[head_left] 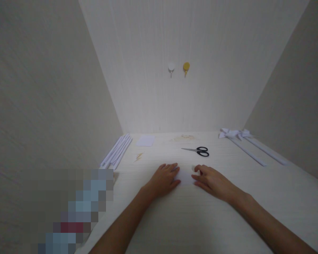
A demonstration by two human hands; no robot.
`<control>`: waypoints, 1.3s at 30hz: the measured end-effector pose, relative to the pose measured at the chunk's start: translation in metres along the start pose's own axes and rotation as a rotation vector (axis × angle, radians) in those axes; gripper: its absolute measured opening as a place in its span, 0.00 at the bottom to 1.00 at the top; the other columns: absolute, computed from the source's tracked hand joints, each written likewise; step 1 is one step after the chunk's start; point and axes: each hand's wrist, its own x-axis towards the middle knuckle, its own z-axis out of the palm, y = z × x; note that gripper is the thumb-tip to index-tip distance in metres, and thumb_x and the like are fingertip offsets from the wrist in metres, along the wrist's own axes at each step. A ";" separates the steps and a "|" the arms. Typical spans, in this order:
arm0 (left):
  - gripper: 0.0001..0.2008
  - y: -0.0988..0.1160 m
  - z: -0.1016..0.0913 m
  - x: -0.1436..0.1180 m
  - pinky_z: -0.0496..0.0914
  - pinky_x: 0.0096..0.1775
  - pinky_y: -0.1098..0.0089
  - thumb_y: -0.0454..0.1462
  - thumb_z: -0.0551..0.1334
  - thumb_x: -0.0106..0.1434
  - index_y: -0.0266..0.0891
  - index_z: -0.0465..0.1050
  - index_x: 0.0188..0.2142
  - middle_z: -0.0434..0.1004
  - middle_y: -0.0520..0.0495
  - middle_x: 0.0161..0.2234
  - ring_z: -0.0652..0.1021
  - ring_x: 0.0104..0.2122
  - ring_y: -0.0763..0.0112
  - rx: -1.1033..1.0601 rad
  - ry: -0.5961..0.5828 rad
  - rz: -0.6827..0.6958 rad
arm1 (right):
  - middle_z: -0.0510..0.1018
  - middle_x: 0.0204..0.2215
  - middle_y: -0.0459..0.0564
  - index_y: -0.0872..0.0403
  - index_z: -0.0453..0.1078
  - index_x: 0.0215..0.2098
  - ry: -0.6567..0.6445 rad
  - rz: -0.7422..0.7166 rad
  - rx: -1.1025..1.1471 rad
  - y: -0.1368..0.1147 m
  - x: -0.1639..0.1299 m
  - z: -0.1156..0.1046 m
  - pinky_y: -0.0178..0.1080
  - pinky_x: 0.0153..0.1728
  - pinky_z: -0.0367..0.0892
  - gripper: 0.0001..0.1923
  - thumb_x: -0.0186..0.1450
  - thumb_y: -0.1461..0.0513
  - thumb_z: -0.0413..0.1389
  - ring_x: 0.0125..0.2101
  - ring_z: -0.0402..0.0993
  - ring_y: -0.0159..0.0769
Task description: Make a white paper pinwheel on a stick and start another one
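Note:
A small white sheet of paper [186, 175] lies on the pale wooden table [190, 218], between my two hands. My left hand [164, 180] rests flat with its fingertips on the paper's left edge. My right hand [211, 180] lies on the paper's right edge, fingers bent toward it. Neither hand has lifted the sheet. Black-handled scissors [197, 151] lie shut just beyond the paper, out of reach of both hands' fingers.
Several white paper sticks [116, 151] lie at the left wall. Another white sheet [145, 141] and small yellowish bits [138, 157] lie behind. White paper pinwheels on sticks [243, 141] rest at the right. Two hooks [178, 67] hang on the back wall.

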 end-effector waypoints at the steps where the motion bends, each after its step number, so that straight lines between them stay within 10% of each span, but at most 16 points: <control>1: 0.23 -0.001 0.000 0.000 0.52 0.52 0.60 0.44 0.46 0.60 0.36 0.55 0.53 0.56 0.40 0.55 0.61 0.52 0.63 -0.005 0.000 0.005 | 0.68 0.39 0.55 0.54 0.70 0.38 -0.004 -0.007 -0.006 0.000 0.000 0.000 0.40 0.36 0.63 0.12 0.61 0.60 0.47 0.35 0.66 0.37; 39: 0.21 0.001 -0.007 -0.002 0.54 0.51 0.60 0.44 0.46 0.60 0.39 0.58 0.51 0.56 0.39 0.54 0.61 0.52 0.62 0.018 0.008 0.011 | 0.73 0.34 0.54 0.56 0.72 0.26 -0.054 -0.070 0.110 0.005 -0.010 -0.018 0.38 0.36 0.63 0.15 0.61 0.60 0.46 0.34 0.69 0.36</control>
